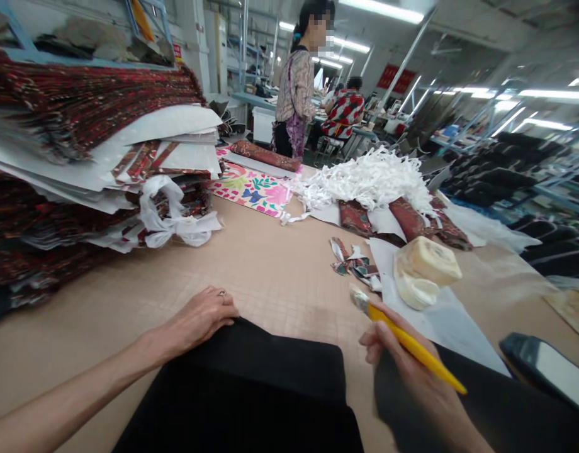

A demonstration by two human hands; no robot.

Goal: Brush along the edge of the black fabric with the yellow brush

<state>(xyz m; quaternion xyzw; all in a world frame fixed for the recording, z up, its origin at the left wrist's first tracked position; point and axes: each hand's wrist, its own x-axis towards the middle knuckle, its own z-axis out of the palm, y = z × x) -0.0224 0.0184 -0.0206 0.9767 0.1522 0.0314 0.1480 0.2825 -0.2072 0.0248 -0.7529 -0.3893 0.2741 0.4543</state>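
Observation:
A black piece of material (270, 384) lies on the brown tabletop (252, 264) in front of me. My left hand (207, 321) is closed on its upper left corner, a ring on one finger. In my right hand (403, 349) is a yellow-handled brush (412, 349), its pale bristles pointing up and left above the table. A second dark piece (488, 402) lies under and beside my right forearm. Beyond the brush stands a cream-coloured container (426, 267) on a white sheet (464, 327), with small patterned scraps (353, 261) to its left.
Tall stacks of red patterned pieces (95, 94) stand at the left. White strips (369, 176) are heaped at the back over rolled red fabric (407, 220). A floral sheet (252, 189) lies behind. A phone-like object (549, 371) is at right. Two people are beyond the table.

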